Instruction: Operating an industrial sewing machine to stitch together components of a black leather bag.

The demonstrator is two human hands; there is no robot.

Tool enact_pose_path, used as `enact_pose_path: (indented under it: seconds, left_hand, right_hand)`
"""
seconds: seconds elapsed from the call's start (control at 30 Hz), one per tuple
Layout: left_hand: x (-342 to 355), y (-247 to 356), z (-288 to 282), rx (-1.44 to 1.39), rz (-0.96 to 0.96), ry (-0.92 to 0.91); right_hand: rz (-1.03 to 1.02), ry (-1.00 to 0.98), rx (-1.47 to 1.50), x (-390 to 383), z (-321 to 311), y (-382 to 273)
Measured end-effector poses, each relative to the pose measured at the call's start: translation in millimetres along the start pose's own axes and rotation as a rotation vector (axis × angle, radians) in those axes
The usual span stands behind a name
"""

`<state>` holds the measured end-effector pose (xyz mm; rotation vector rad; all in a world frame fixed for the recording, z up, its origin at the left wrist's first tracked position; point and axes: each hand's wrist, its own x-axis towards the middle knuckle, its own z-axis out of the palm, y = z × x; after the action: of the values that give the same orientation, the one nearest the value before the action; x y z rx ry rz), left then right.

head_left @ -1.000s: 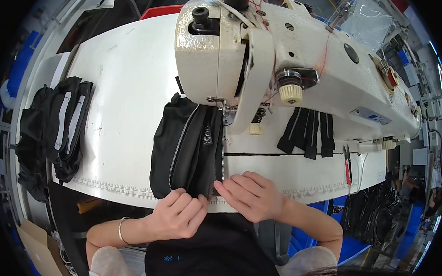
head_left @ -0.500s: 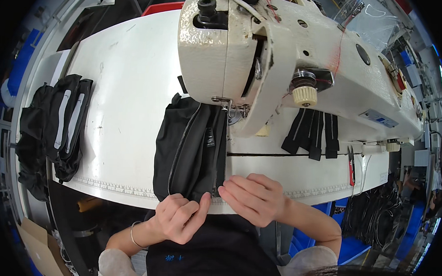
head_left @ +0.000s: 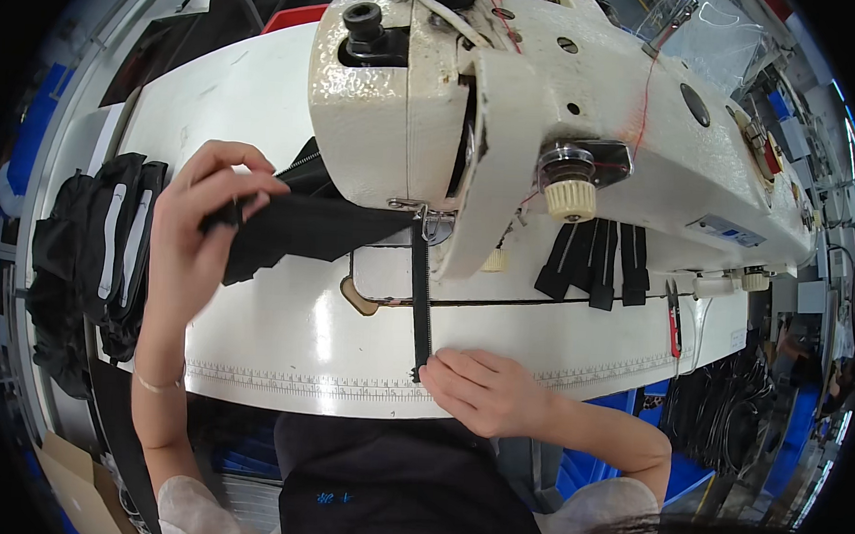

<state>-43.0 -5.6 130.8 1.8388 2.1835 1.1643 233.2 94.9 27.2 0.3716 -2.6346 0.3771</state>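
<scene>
A white sewing machine (head_left: 377,122) stands over a white table. From its presser foot (head_left: 425,219) a narrow black zipper strip (head_left: 421,310) runs down toward the table's front edge. My right hand (head_left: 484,394) pinches this strip's lower end. My left hand (head_left: 196,219) is raised at the left, its fingers closed on the edge of a black fabric piece (head_left: 320,221). That fabric is pulled out leftward from the presser foot, and part of a metal zipper shows on it behind the machine head.
Several short black zipper strips (head_left: 599,265) lie under the machine's arm, with red-handled thread snips (head_left: 674,321) to their right. Folded black fabric pieces (head_left: 128,244) hang over the table's left side. A printed ruler (head_left: 289,380) follows the front edge. Black strips (head_left: 722,413) hang at the right.
My left hand has gone up and left, drawing the black fabric away from the zipper strip, which now lies alone on the table. My right hand has stayed near the strip's end.
</scene>
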Motion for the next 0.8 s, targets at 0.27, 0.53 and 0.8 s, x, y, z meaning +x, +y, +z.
enact_pose_path:
  seconds: [0.27, 0.53, 0.8]
  left_hand:
    - [-103.2, 51.9, 85.7, 0.387, 0.590, -0.218]
    - [-105.6, 47.5, 96.4, 0.366, 0.635, -0.231]
    - [-105.5, 46.1, 98.2, 0.370, 0.624, -0.226]
  right_hand:
    - [0.105, 0.005, -0.010, 1.4, -3.3, -7.5]
    - [0.073, 0.050, -0.004, -3.5, 3.2, -4.5]
    - [0.101, 0.004, -0.015, -0.1, -1.9, -6.0]
